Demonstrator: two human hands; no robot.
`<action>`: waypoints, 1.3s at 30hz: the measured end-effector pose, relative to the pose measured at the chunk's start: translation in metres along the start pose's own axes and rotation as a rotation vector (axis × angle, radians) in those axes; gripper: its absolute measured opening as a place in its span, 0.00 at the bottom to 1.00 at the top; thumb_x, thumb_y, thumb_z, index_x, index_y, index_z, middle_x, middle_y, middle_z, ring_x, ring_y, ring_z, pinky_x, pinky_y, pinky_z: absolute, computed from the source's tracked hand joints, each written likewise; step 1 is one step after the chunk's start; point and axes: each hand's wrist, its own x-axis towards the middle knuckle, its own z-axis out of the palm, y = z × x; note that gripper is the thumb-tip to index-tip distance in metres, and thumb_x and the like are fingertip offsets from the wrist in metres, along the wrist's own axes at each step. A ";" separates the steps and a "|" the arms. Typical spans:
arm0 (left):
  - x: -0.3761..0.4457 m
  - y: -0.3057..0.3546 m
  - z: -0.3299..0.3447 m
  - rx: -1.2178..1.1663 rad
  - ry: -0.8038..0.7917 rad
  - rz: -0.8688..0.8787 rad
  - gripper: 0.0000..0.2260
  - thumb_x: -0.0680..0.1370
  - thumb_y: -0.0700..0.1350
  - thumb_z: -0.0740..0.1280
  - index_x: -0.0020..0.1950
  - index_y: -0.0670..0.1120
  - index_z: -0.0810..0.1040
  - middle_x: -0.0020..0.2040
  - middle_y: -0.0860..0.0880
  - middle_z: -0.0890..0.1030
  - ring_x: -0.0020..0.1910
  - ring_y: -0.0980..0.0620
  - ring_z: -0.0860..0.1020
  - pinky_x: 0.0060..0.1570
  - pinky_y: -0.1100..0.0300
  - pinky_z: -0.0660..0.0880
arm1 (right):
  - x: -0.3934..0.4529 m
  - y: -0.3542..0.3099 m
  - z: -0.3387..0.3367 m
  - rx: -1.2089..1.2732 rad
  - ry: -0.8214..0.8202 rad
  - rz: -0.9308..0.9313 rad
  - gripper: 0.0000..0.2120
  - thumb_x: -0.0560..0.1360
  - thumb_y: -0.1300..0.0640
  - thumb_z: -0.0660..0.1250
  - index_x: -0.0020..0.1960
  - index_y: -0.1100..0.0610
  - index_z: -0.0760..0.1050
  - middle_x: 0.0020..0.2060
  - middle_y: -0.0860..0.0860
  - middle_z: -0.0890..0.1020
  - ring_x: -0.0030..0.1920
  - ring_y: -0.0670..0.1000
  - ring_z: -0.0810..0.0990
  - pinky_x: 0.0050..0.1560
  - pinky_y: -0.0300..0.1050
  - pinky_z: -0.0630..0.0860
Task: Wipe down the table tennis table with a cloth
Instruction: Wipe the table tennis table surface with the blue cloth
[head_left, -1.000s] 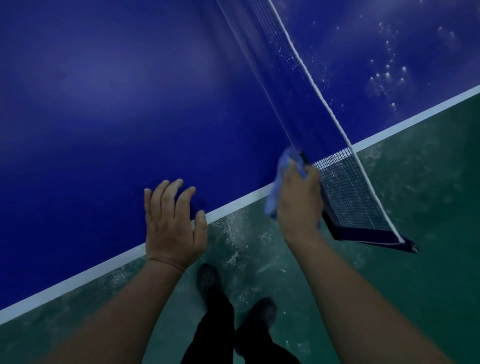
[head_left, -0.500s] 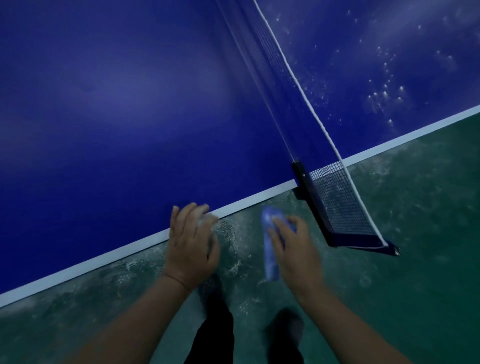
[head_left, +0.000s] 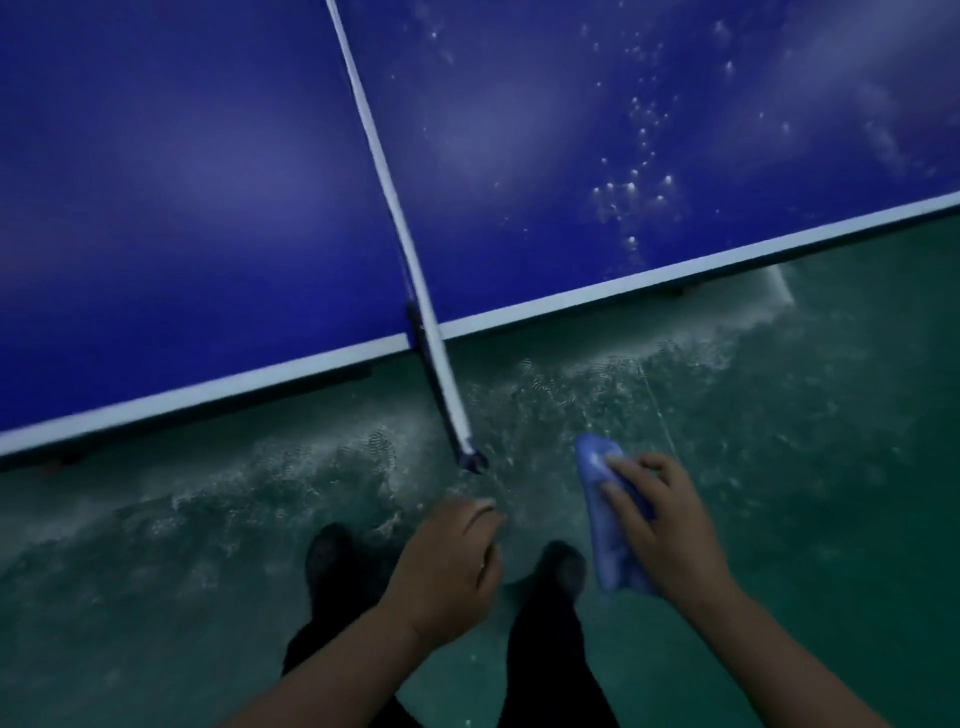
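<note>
The blue table tennis table (head_left: 208, 171) fills the upper half of the head view, with a white line along its near edge. The net (head_left: 395, 223) crosses it, and its post sticks out past the edge. Water droplets (head_left: 634, 187) dot the table's right half. My right hand (head_left: 660, 525) grips a folded blue cloth (head_left: 602, 509) in the air over the floor, off the table and right of the net post. My left hand (head_left: 452, 561) hangs loosely curled below the post and holds nothing.
The green floor (head_left: 831, 467) below the table edge is scuffed with pale marks. My two dark shoes (head_left: 332, 561) and dark trouser legs stand just in front of the net post (head_left: 470, 460).
Both hands have come off the table and drawn back over the floor. The cloth left the spot by the net post. The view shifted right, so the net is now seen nearly edge-on.
</note>
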 end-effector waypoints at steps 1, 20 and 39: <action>0.008 0.020 0.012 0.010 0.015 -0.016 0.14 0.71 0.39 0.73 0.56 0.40 0.81 0.57 0.43 0.80 0.54 0.43 0.78 0.60 0.55 0.71 | 0.016 0.010 -0.015 0.024 -0.004 -0.045 0.13 0.75 0.62 0.72 0.59 0.61 0.82 0.54 0.54 0.74 0.50 0.50 0.76 0.53 0.27 0.65; 0.201 0.076 0.003 -0.057 0.656 -0.601 0.20 0.76 0.48 0.59 0.62 0.40 0.79 0.67 0.40 0.75 0.69 0.40 0.71 0.71 0.38 0.64 | 0.316 -0.054 -0.080 -0.031 -0.214 -0.577 0.15 0.82 0.51 0.63 0.66 0.53 0.78 0.59 0.51 0.73 0.49 0.43 0.72 0.50 0.44 0.70; 0.237 0.052 0.017 0.224 0.834 -1.200 0.22 0.75 0.46 0.59 0.65 0.37 0.77 0.64 0.39 0.75 0.63 0.39 0.73 0.65 0.44 0.68 | 0.427 -0.109 0.055 -0.634 -0.425 -1.230 0.30 0.82 0.45 0.41 0.80 0.56 0.57 0.79 0.54 0.58 0.79 0.63 0.49 0.75 0.66 0.39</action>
